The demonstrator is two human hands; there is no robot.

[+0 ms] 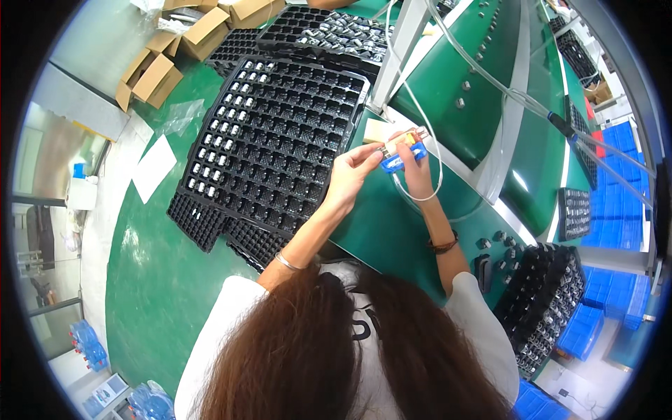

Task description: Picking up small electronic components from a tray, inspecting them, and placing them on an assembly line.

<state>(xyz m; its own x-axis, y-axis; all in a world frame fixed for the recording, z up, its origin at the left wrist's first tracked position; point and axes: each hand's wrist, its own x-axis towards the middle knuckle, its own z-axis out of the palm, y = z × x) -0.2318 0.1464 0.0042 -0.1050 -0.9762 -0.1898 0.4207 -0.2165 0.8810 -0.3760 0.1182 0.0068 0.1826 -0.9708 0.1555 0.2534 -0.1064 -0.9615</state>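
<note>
My left hand [348, 175] is closed in a pinch, its fingertips on a small silvery part [382, 150]. Close beside it, my right hand [418, 175] is closed round a small orange-and-yellow device [409, 140] with metal prongs at its far end. Under the fingers, a blue shallow holder [393, 164] shows in part; whether it is held or rests on the bench is hard to see. A thin white hose [438, 164] loops round my right hand. Left of my hands lies a large black compartment tray [294, 152], its left columns filled with small silvery parts [215, 143].
More black trays [253, 238] lie beneath and beyond the large one. A green conveyor belt [437, 84] carries small parts on the right. Loose parts [501, 252] and stacked filled trays [535, 308] stand at near right. Blue bins [616, 294] and cardboard boxes [155, 80] stand farther off.
</note>
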